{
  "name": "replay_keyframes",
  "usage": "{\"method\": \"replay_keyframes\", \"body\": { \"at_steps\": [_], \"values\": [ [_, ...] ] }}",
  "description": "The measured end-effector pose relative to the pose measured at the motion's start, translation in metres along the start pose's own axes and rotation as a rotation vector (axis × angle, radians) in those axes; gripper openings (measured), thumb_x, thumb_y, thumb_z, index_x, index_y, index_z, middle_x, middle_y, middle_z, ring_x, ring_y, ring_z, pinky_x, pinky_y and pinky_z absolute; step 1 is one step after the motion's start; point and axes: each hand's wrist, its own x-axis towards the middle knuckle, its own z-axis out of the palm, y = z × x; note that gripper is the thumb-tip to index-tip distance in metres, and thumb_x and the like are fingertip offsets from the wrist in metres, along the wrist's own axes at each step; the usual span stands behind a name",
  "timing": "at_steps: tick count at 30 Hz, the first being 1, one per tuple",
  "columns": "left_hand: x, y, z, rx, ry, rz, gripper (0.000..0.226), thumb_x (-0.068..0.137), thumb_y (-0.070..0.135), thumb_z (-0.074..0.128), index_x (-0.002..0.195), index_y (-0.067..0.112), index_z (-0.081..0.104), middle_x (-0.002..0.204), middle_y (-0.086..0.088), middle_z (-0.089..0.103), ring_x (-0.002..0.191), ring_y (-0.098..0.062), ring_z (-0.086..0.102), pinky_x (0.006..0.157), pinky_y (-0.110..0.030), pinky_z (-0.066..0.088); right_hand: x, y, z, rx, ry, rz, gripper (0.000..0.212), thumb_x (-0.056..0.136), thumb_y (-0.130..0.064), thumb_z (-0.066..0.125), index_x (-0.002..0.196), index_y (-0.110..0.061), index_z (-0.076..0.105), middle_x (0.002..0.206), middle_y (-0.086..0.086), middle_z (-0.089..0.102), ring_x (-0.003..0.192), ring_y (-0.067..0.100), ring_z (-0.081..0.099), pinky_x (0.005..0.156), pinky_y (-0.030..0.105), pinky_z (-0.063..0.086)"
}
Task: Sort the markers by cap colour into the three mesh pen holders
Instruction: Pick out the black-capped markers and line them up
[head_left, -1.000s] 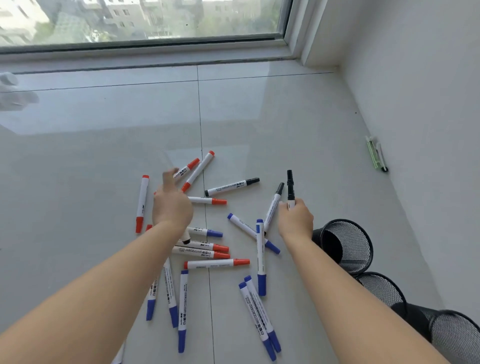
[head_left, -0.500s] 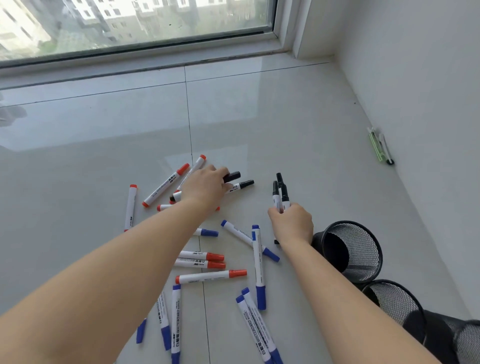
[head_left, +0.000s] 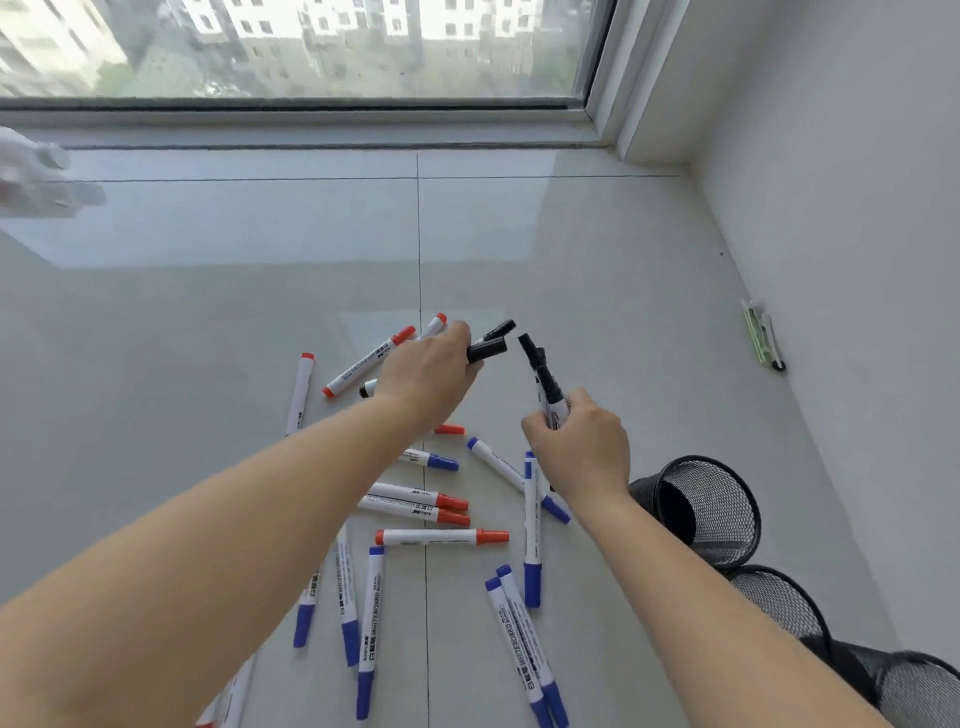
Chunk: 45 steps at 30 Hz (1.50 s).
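My left hand (head_left: 428, 376) is lifted above the floor and grips two black-capped markers (head_left: 488, 345), caps pointing right. My right hand (head_left: 579, 447) holds a bunch of black-capped markers (head_left: 543, 374) upright, caps tilted toward the left hand's markers. Red-capped markers (head_left: 441, 536) and blue-capped markers (head_left: 531, 530) lie scattered on the tiled floor below both arms. Three black mesh pen holders sit at the right: the nearest to my right hand (head_left: 727, 499), a second (head_left: 779, 597) and a third (head_left: 914, 686) at the frame's corner.
A white wall runs along the right side, with a green-and-white object (head_left: 761, 335) lying at its base. A window sill (head_left: 311, 137) bounds the far edge of the floor. Something white and blurred (head_left: 36, 182) shows at the far left.
My left hand has picked up two black-capped markers from the floor and raised them. My right hand has lifted its bundle of black markers and tilted it left.
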Motion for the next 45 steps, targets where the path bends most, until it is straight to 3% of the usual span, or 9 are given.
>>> {"method": "replay_keyframes", "body": {
  "at_steps": [5, 9, 13, 17, 21, 25, 30, 38, 45],
  "values": [
    [-0.062, -0.024, -0.048, -0.431, -0.020, -0.156, 0.032, 0.097, 0.042, 0.032, 0.105, 0.012, 0.044, 0.080, -0.002, 0.056, 0.077, -0.027, 0.057, 0.060, -0.036, 0.041, -0.044, -0.064, -0.012, 0.114, -0.053, -0.136, 0.032, 0.079, -0.019, 0.055, 0.056, -0.021, 0.033, 0.050, -0.006, 0.036, 0.045, 0.010, 0.031, 0.042, 0.020, 0.024],
    [-0.135, -0.062, -0.065, -0.652, 0.052, -0.245, 0.019, 0.096, 0.036, 0.040, 0.100, 0.018, 0.044, 0.067, 0.005, 0.061, 0.059, -0.005, 0.061, 0.054, -0.028, 0.044, -0.098, -0.111, 0.005, 0.295, -0.063, -0.064, 0.031, 0.079, -0.014, 0.055, 0.056, -0.018, 0.035, 0.049, -0.005, 0.039, 0.047, 0.012, 0.038, 0.045, 0.024, 0.032],
    [-0.199, -0.120, -0.081, -0.753, 0.062, -0.313, 0.015, 0.096, 0.033, 0.042, 0.093, 0.019, 0.039, 0.059, 0.002, 0.060, 0.053, -0.008, 0.061, 0.058, -0.035, 0.052, -0.167, -0.152, 0.042, 0.316, -0.165, -0.078, 0.027, 0.081, -0.012, 0.056, 0.060, -0.021, 0.040, 0.050, -0.008, 0.043, 0.046, 0.003, 0.048, 0.044, 0.013, 0.040],
    [-0.263, -0.188, -0.095, -0.811, 0.124, -0.391, 0.014, 0.096, 0.032, 0.042, 0.090, 0.020, 0.039, 0.061, 0.001, 0.056, 0.051, -0.009, 0.056, 0.057, -0.037, 0.053, -0.240, -0.179, 0.091, 0.399, -0.294, 0.064, 0.007, 0.083, -0.010, 0.052, 0.090, -0.014, 0.053, 0.065, 0.000, 0.058, 0.061, 0.022, 0.061, 0.056, 0.032, 0.056],
    [-0.327, -0.264, -0.095, -0.783, 0.028, -0.462, 0.014, 0.097, 0.030, 0.042, 0.088, 0.019, 0.040, 0.065, 0.000, 0.054, 0.055, -0.013, 0.055, 0.057, -0.037, 0.050, -0.304, -0.185, 0.142, 0.339, -0.370, 0.169, 0.028, 0.088, -0.012, 0.048, 0.116, -0.018, 0.047, 0.073, 0.007, 0.060, 0.059, 0.013, 0.060, 0.051, 0.030, 0.049],
    [-0.373, -0.328, -0.091, -0.852, 0.054, -0.674, 0.016, 0.096, 0.030, 0.044, 0.083, 0.021, 0.042, 0.073, -0.004, 0.056, 0.058, -0.013, 0.053, 0.053, -0.030, 0.048, -0.337, -0.187, 0.184, 0.298, -0.405, 0.260, 0.034, 0.094, -0.022, 0.047, 0.125, -0.009, 0.043, 0.081, 0.005, 0.060, 0.064, 0.016, 0.062, 0.065, 0.033, 0.051],
    [-0.413, -0.377, -0.069, -0.738, -0.057, -0.870, 0.019, 0.097, 0.033, 0.038, 0.093, 0.016, 0.045, 0.084, -0.005, 0.060, 0.069, -0.017, 0.055, 0.055, -0.028, 0.043, -0.350, -0.196, 0.223, 0.015, -0.424, 0.264, 0.037, 0.093, -0.037, 0.047, 0.115, -0.007, 0.047, 0.093, 0.007, 0.058, 0.085, 0.025, 0.057, 0.066, 0.032, 0.046],
    [-0.424, -0.396, -0.027, -0.566, -0.171, -0.990, 0.026, 0.098, 0.025, 0.036, 0.116, 0.007, 0.041, 0.111, -0.013, 0.052, 0.093, -0.028, 0.051, 0.075, -0.036, 0.043, -0.341, -0.192, 0.255, -0.146, -0.336, 0.322, 0.023, 0.094, -0.031, 0.044, 0.105, -0.010, 0.046, 0.075, 0.000, 0.051, 0.068, 0.019, 0.052, 0.056, 0.031, 0.041],
    [-0.415, -0.402, -0.012, -0.448, 0.001, -0.868, 0.045, 0.097, 0.023, 0.042, 0.139, 0.010, 0.034, 0.130, -0.016, 0.038, 0.118, -0.032, 0.036, 0.095, -0.040, 0.037, -0.343, -0.191, 0.277, -0.175, -0.267, 0.185, 0.042, 0.095, -0.030, 0.041, 0.133, -0.013, 0.037, 0.125, 0.007, 0.049, 0.106, 0.026, 0.052, 0.074, 0.031, 0.038]
  ]
}}
